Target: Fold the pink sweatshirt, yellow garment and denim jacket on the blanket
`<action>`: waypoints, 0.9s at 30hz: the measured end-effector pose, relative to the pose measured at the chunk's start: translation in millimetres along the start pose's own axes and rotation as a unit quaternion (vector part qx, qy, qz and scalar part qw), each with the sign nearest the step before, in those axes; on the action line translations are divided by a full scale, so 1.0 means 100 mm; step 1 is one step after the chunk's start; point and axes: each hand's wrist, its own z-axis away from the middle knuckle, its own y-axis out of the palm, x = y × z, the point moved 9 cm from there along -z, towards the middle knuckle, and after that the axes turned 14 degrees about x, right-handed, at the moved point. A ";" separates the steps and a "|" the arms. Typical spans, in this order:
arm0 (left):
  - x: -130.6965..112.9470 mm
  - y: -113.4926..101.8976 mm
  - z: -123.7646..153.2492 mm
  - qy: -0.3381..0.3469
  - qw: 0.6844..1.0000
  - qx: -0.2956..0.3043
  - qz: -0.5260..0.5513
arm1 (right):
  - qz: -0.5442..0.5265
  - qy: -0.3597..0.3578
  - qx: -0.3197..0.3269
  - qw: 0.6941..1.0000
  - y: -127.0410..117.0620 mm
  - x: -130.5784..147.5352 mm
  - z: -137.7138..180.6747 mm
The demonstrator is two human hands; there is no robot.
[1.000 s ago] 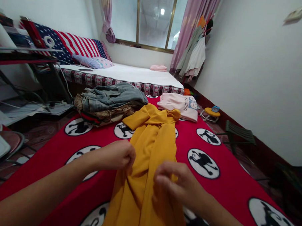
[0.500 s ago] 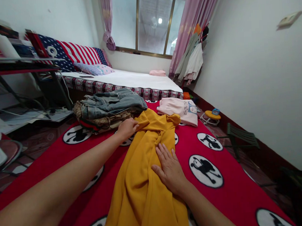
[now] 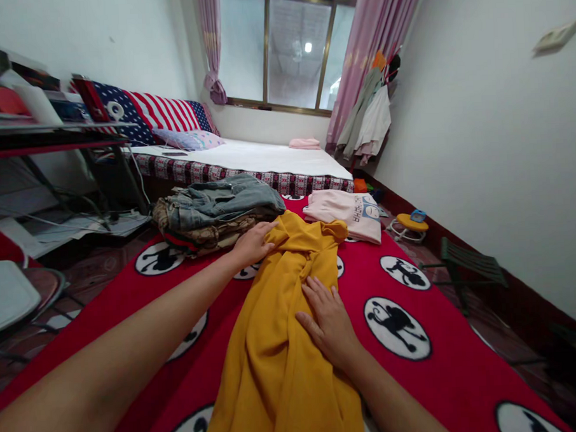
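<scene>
A long mustard-yellow garment (image 3: 269, 344), rumpled and lengthwise-folded, lies on the red blanket; whether it is a dress or trousers I cannot tell. At its upper left edge rests my left hand (image 3: 253, 244), the fingers stretched over the cloth and the thumb apart from them. My right hand (image 3: 329, 322) lies flat on the garment's right side, below a twisted gather, with fingers spread. Beyond my left hand is a pile of folded clothes with blue denim (image 3: 225, 199) on top. A folded pink shirt (image 3: 340, 210) with a print lies past the garment's far right corner.
The red blanket (image 3: 145, 337) has white circles with black figures. Behind it stands a bed (image 3: 261, 156) with a white top. A cluttered desk (image 3: 51, 147) is at the left. A green folding stool (image 3: 474, 262) and a small yellow-topped stool (image 3: 412, 222) stand right.
My left hand has loosened from a pinch on the garment's edge, its fingers now stretched out over the cloth. The right hand stays flat in place. The view has shifted slightly.
</scene>
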 end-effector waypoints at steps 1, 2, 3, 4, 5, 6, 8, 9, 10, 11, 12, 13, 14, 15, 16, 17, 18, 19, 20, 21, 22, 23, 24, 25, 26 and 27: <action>0.08 0.10 -0.05 -0.016 1.000 0.015 -0.007 | -0.003 -0.002 -0.002 1.000 0.00 -0.01 0.00; 0.15 0.19 -0.10 -0.034 0.999 0.032 -0.016 | -0.008 -0.003 -0.003 1.000 0.00 -0.01 0.00; 0.20 0.25 -0.15 -0.050 0.997 0.050 -0.026 | -0.013 -0.004 -0.005 1.000 -0.01 -0.02 0.01; 0.24 0.29 -0.20 -0.064 0.995 0.069 -0.033 | -0.019 -0.006 -0.006 1.000 -0.01 -0.03 0.01; 0.27 0.31 -0.24 -0.076 0.993 0.082 -0.038 | -0.025 -0.007 -0.007 1.000 -0.02 -0.04 0.01; 0.27 0.30 -0.27 -0.085 0.992 0.088 -0.041 | -0.033 -0.008 -0.008 0.999 -0.02 -0.05 0.01; 0.23 0.19 -0.30 -0.098 0.991 0.079 -0.051 | -0.052 -0.011 -0.011 0.999 -0.03 -0.06 0.02; 0.19 0.10 -0.29 -0.105 0.990 0.070 -0.058 | -0.064 -0.013 -0.014 0.998 -0.04 -0.08 0.02; 0.14 -0.01 -0.28 -0.108 0.991 0.051 -0.065 | -0.078 -0.015 -0.019 0.997 -0.04 -0.09 0.02; 0.06 -0.17 -0.24 -0.106 0.992 0.021 -0.070 | -0.097 -0.017 -0.026 0.995 -0.05 -0.10 0.03; -0.06 -0.35 -0.19 -0.093 0.993 -0.018 -0.074 | -0.120 -0.019 -0.039 0.992 -0.06 -0.12 0.03; -0.20 -0.55 -0.11 -0.069 0.993 -0.061 -0.075 | -0.151 -0.020 -0.057 0.987 -0.08 -0.15 0.04; -0.38 -0.75 -0.01 -0.034 0.992 -0.104 -0.071 | -0.189 -0.018 -0.081 0.978 -0.11 -0.19 0.05; -0.57 -0.92 0.11 0.008 0.989 -0.137 -0.060 | -0.232 -0.013 -0.107 0.967 -0.14 -0.25 0.07; -0.77 -1.05 0.25 0.050 0.987 -0.148 -0.044 | -0.276 -0.004 -0.136 0.951 -0.17 -0.30 0.09; -0.96 -1.12 0.38 0.083 0.987 -0.139 -0.020 | -0.318 0.008 -0.161 0.934 -0.20 -0.36 0.12; -1.13 -1.14 0.52 0.107 0.988 -0.107 0.011 | -0.353 0.020 -0.183 0.917 -0.23 -0.41 0.14; -1.29 -1.09 0.65 0.125 0.990 -0.055 0.043 | -0.383 0.031 -0.201 0.901 -0.26 -0.45 0.17; -1.45 -0.97 0.78 0.141 0.987 0.018 0.073 | -0.408 0.039 -0.216 0.886 -0.28 -0.49 0.19; -1.60 -0.79 0.93 0.155 0.977 0.110 0.097 | -0.429 0.045 -0.227 0.873 -0.31 -0.51 0.20; -1.72 -0.59 1.09 0.165 0.959 0.199 0.119 | -0.445 0.052 -0.236 0.863 -0.33 -0.54 0.22; -1.80 -0.40 1.25 0.170 0.934 0.279 0.142 | -0.456 0.059 -0.242 0.854 -0.34 -0.56 0.23; -1.85 -0.22 1.39 0.171 0.909 0.342 0.164 | -0.466 0.067 -0.246 0.847 -0.35 -0.59 0.23; -1.87 -0.08 1.50 0.168 0.889 0.384 0.185 | -0.476 0.077 -0.245 0.841 -0.34 -0.63 0.22; -1.85 0.02 1.56 0.164 0.878 0.403 0.200 | -0.487 0.087 -0.241 0.835 -0.32 -0.68 0.21; -1.80 0.10 1.58 0.156 0.879 0.401 0.205 | -0.498 0.098 -0.234 0.829 -0.29 -0.73 0.18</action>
